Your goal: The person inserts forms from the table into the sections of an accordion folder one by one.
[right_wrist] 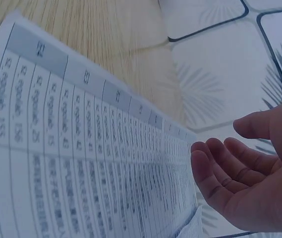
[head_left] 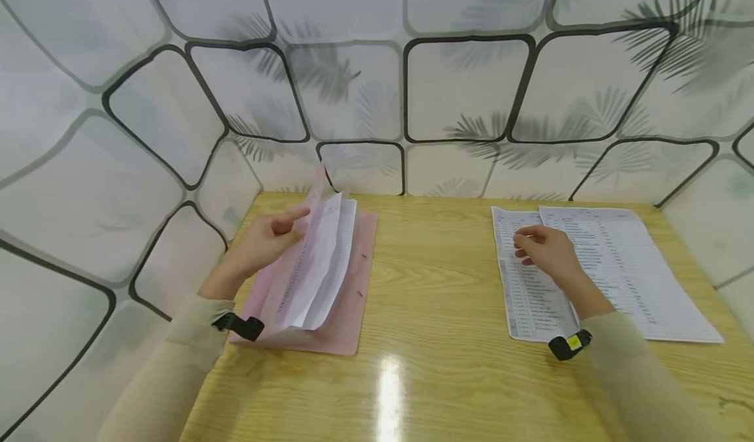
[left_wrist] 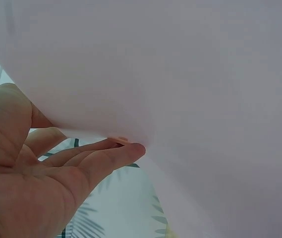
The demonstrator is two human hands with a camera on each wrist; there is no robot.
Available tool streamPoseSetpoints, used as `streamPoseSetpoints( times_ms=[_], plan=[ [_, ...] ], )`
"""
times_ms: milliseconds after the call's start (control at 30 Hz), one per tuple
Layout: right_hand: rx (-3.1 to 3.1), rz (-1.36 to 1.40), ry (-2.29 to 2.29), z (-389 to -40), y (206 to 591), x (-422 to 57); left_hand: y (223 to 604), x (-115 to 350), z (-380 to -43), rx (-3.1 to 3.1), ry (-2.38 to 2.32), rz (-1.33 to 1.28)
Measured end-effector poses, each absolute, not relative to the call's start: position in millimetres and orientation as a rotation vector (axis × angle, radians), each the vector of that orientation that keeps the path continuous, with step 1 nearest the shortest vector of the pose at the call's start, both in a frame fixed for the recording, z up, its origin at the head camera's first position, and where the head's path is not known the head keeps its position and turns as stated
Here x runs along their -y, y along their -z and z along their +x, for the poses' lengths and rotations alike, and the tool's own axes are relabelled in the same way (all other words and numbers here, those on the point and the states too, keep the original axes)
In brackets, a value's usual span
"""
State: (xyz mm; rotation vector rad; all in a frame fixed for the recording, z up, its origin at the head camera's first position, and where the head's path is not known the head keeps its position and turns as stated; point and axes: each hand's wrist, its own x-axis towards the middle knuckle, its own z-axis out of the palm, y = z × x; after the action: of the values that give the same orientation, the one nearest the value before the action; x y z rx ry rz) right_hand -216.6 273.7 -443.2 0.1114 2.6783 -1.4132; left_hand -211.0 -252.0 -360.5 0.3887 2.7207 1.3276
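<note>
A pink folder point(head_left: 366, 285) lies spread at the left of the table, with white printed sheets point(head_left: 330, 258) standing partly raised inside it. My left hand point(head_left: 266, 239) holds the folder's lifted translucent cover near its upper edge. In the left wrist view, the pale cover point(left_wrist: 180, 74) fills most of the picture, its edge between the thumb and fingers of the left hand point(left_wrist: 56, 168). At the right, my right hand point(head_left: 548, 252) is over printed table sheets point(head_left: 642, 272), fingers loosely bent and holding nothing. The right wrist view shows that hand point(right_wrist: 250, 168) beside a printed sheet point(right_wrist: 81, 148).
Both paper piles rest on a light wood-grain table point(head_left: 436, 285). A patterned wall covering point(head_left: 465, 88) with dark outlines and leaf shapes rises behind the table and along its sides. Two metal prongs point(head_left: 362, 275) show on the folder's right part.
</note>
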Motion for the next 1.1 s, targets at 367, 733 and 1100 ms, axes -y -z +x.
streamPoseSetpoints(
  times_ms=[367,733,1100],
  plan=[
    [-2.809,0.223,1.292,-201,446,-328,359,250,-210,-2.712,-1.357,0.422],
    [-2.962,0.416,1.106,-183,455,-385,362,248,-210,-2.739,-1.357,0.394],
    [-3.006,0.587,0.902,-167,456,-432,363,246,-212,-2.755,-1.334,0.39]
  ],
)
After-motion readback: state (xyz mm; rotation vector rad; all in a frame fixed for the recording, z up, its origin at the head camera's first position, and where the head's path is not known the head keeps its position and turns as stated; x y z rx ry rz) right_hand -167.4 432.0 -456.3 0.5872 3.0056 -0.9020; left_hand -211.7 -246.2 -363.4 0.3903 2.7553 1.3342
